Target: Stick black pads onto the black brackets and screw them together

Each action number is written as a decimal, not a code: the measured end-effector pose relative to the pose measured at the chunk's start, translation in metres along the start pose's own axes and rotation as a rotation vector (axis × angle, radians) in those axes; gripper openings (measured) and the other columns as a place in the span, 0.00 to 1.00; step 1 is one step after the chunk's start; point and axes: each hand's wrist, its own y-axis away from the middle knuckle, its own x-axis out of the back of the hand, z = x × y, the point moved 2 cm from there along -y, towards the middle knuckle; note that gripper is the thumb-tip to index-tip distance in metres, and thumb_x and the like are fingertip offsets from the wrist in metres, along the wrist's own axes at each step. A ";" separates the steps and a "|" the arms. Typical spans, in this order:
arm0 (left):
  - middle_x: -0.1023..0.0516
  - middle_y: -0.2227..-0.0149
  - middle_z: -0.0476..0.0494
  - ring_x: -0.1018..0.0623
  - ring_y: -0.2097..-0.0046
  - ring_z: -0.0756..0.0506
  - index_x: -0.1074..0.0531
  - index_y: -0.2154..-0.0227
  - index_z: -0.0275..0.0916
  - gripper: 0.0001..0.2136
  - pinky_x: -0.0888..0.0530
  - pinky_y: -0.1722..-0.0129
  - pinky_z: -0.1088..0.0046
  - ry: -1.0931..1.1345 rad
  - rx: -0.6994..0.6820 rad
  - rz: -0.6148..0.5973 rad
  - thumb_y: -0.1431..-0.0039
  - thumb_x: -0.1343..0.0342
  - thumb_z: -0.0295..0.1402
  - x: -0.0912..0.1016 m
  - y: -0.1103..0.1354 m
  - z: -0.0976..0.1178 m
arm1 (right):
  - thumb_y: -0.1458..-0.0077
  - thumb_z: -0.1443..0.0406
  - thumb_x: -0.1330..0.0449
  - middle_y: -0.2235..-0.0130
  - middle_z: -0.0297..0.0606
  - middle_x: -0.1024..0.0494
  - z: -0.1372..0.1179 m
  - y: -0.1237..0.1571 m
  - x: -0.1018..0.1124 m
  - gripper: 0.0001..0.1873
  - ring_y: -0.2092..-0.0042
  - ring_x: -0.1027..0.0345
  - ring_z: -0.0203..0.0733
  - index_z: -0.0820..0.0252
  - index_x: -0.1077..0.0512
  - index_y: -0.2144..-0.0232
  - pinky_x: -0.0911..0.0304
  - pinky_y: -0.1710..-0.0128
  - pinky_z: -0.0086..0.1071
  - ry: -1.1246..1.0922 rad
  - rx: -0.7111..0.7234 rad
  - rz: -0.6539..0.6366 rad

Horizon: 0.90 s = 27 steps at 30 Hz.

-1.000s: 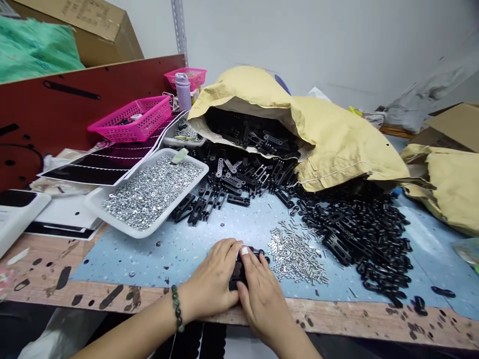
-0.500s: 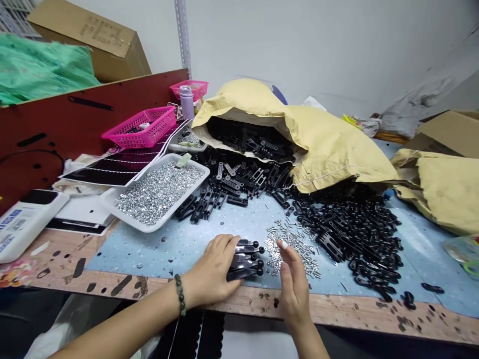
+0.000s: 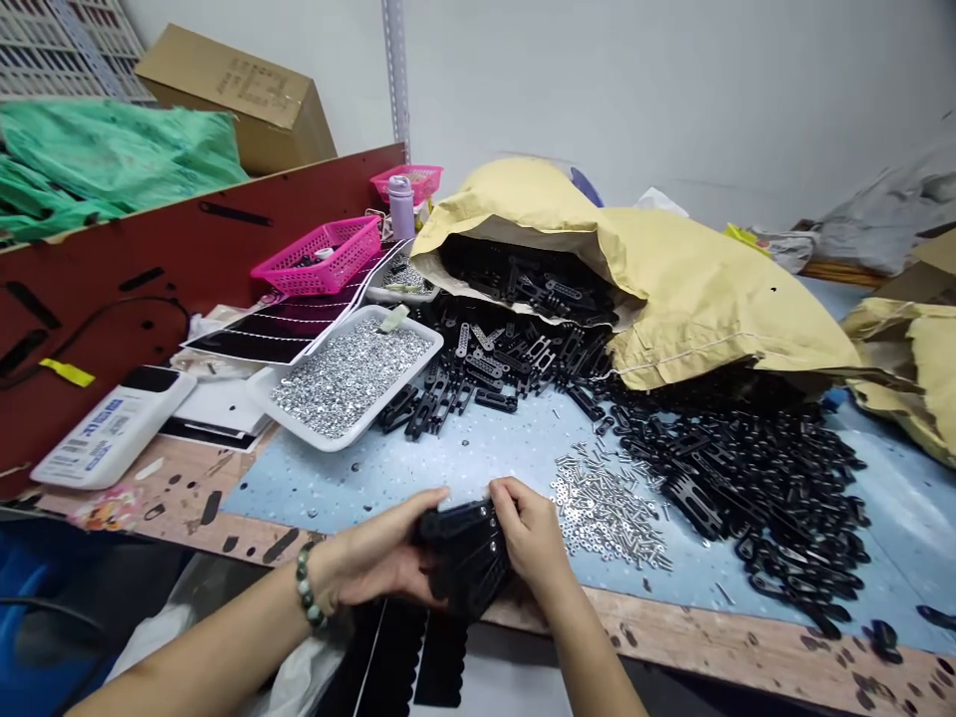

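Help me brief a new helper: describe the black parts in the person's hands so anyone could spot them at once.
At the front of the blue mat, below the yellow paper sack, the left hand and right hand grip a bunched stack of black parts. Unlike the loose heap to the right, it is held up.

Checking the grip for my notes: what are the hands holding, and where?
The left hand and right hand hold a bundle of black slotted parts, the left at its left end, the right at its upper right edge.

Bright, even light, a soft shadow under the left hand (image 3: 380,550), bowed edges.
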 end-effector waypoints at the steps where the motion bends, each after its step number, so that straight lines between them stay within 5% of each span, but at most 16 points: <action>1: 0.25 0.55 0.37 0.25 0.54 0.41 0.30 0.57 0.36 0.21 0.27 0.57 0.62 -0.061 -0.077 0.082 0.40 0.51 0.49 0.007 0.004 0.005 | 0.37 0.58 0.54 0.78 0.33 0.29 0.002 -0.002 -0.002 0.21 0.73 0.34 0.37 0.59 0.29 0.76 0.43 0.73 0.27 0.070 -0.053 0.009; 6: 0.32 0.45 0.37 0.37 0.40 0.36 0.29 0.58 0.39 0.14 0.33 0.47 0.54 -0.622 -0.461 0.599 0.41 0.53 0.39 0.034 0.031 0.020 | 0.39 0.59 0.52 0.80 0.36 0.30 0.009 -0.011 -0.006 0.19 0.75 0.37 0.41 0.57 0.31 0.79 0.48 0.73 0.31 0.268 -0.169 0.040; 9: 0.33 0.43 0.42 0.39 0.39 0.38 0.28 0.60 0.41 0.12 0.36 0.45 0.54 -0.827 -0.559 0.499 0.42 0.56 0.33 0.028 0.041 0.018 | 0.40 0.59 0.50 0.71 0.43 0.27 0.008 -0.013 -0.004 0.16 0.66 0.35 0.48 0.58 0.30 0.74 0.43 0.67 0.36 0.383 -0.106 0.107; 13: 0.33 0.44 0.43 0.35 0.44 0.41 0.31 0.53 0.39 0.17 0.36 0.45 0.60 -0.790 -0.490 0.218 0.43 0.58 0.29 0.002 0.042 0.019 | 0.39 0.63 0.50 0.55 0.49 0.31 -0.014 -0.006 0.005 0.12 0.53 0.38 0.51 0.61 0.32 0.57 0.40 0.55 0.44 0.282 0.205 0.227; 18: 0.29 0.50 0.44 0.31 0.48 0.42 0.35 0.49 0.40 0.20 0.34 0.47 0.63 -0.777 -0.416 0.032 0.46 0.55 0.29 -0.025 0.032 0.018 | 0.42 0.70 0.47 0.57 0.40 0.30 -0.058 0.014 0.007 0.22 0.57 0.35 0.42 0.54 0.42 0.46 0.35 0.59 0.36 -0.030 0.466 -0.171; 20: 0.30 0.50 0.43 0.31 0.49 0.42 0.36 0.48 0.41 0.20 0.32 0.48 0.63 -0.786 -0.421 0.092 0.44 0.55 0.29 -0.025 0.027 0.013 | 0.41 0.73 0.48 0.62 0.37 0.29 -0.062 0.020 0.009 0.19 0.61 0.34 0.39 0.53 0.40 0.48 0.35 0.62 0.33 -0.071 0.489 -0.197; 23: 0.34 0.45 0.41 0.31 0.47 0.42 0.43 0.43 0.43 0.21 0.32 0.48 0.60 -0.908 -0.615 0.382 0.40 0.55 0.30 -0.011 0.022 0.015 | 0.40 0.72 0.47 0.66 0.34 0.30 -0.048 0.026 0.023 0.15 0.66 0.34 0.37 0.52 0.36 0.52 0.34 0.66 0.30 -0.158 0.406 -0.020; 25: 0.38 0.42 0.39 0.36 0.44 0.40 0.44 0.42 0.44 0.22 0.36 0.45 0.55 -1.171 -0.782 0.575 0.40 0.52 0.30 0.000 0.016 0.022 | 0.41 0.69 0.45 0.66 0.36 0.29 -0.030 0.030 0.039 0.13 0.65 0.32 0.38 0.52 0.34 0.54 0.34 0.66 0.29 -0.197 0.281 0.129; 27: 0.36 0.44 0.39 0.37 0.44 0.37 0.36 0.49 0.42 0.17 0.38 0.45 0.51 -1.497 -0.824 0.603 0.42 0.48 0.27 0.010 0.006 0.030 | 0.42 0.66 0.43 0.64 0.37 0.29 -0.014 0.034 0.052 0.07 0.63 0.32 0.39 0.54 0.30 0.59 0.33 0.66 0.29 -0.208 0.158 0.191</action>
